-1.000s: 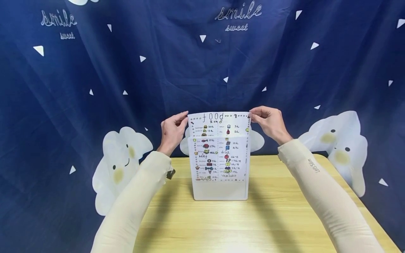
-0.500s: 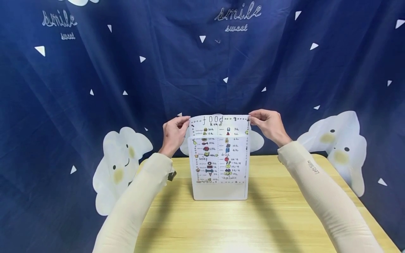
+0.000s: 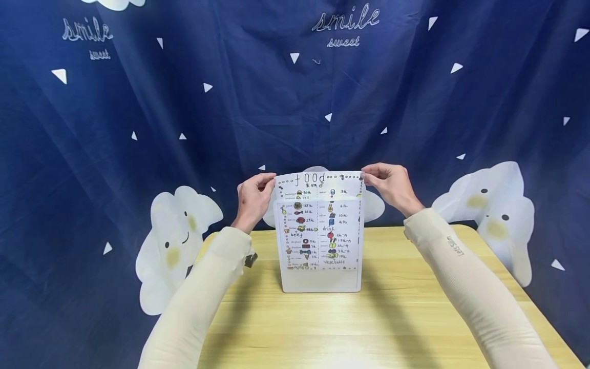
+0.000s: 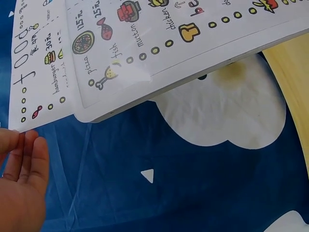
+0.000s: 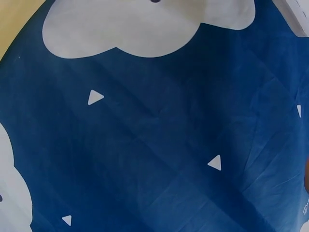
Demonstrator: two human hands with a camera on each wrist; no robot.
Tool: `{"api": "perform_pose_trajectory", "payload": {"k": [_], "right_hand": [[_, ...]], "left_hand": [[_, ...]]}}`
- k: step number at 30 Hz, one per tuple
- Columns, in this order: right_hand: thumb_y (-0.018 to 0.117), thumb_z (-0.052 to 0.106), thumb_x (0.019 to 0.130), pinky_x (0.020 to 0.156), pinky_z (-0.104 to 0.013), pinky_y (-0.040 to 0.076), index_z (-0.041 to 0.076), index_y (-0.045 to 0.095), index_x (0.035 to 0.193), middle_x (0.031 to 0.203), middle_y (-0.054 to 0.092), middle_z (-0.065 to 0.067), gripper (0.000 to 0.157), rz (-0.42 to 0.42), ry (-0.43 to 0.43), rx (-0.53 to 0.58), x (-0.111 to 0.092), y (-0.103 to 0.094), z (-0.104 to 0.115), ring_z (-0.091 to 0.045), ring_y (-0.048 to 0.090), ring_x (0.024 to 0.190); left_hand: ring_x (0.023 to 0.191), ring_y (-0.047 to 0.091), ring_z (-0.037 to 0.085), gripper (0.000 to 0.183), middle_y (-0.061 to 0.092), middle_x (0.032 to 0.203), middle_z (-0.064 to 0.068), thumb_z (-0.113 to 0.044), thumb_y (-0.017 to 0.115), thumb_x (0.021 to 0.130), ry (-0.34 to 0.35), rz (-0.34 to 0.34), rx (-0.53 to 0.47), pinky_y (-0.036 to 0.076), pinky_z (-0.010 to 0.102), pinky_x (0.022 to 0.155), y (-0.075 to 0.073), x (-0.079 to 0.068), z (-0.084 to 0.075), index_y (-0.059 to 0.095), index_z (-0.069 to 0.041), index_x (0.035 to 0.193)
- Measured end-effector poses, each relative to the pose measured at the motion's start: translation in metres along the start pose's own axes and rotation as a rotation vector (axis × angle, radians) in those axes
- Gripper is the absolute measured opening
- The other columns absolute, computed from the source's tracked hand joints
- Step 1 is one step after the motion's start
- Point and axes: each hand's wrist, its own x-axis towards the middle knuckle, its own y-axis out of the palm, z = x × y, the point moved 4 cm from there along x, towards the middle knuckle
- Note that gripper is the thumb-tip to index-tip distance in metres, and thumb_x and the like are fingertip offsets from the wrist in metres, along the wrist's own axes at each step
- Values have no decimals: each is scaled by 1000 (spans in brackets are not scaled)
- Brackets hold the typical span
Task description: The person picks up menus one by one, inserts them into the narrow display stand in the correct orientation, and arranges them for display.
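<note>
A white paper menu (image 3: 318, 185) headed "food", with small coloured food drawings and prices, stands partly inside an upright clear-fronted sign holder (image 3: 321, 282). Its top strip sticks out above the holder's upper edge, and a blank white band shows below the sheet. My left hand (image 3: 253, 201) pinches the paper's top left corner between thumb and fingers; the left wrist view shows this pinch close up. At the top right corner, my right hand (image 3: 393, 187) pinches the sheet. Only a corner of the holder (image 5: 295, 15) and a sliver of the hand show in the right wrist view.
The holder stands on a light wooden table (image 3: 318, 328). Behind it hangs a dark blue curtain (image 3: 276, 102) with white triangles, "smile sweet" lettering and pale clouds (image 3: 500, 220). A small dark object (image 3: 251, 259) shows at my left cuff.
Both hands have lowered, and the menu has slid farther down into the holder, so less of it sticks out. The holder has stayed in place.
</note>
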Motion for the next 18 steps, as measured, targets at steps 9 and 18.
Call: {"api": "perform_pose_trajectory", "payload": {"k": [9,18], "right_hand": [[69,4,94,72,-12,51,-5,73,107,103,73,-21,17,4,0,9,-1,4,-6,-12,71,81],[70,7,94,71,-11,50,-3,74,106,102,74,-19,16,9,9,-27,-2,6,-7,-12,70,81]], "left_hand": [[82,69,20,16,75,96,9,-10,68,95,-20,1,0,52,31,72,2,-4,6,77,-6,108],[81,68,19,16,75,95,8,-12,69,95,-38,10,13,52,31,71,3,-8,10,77,-7,108]]}}
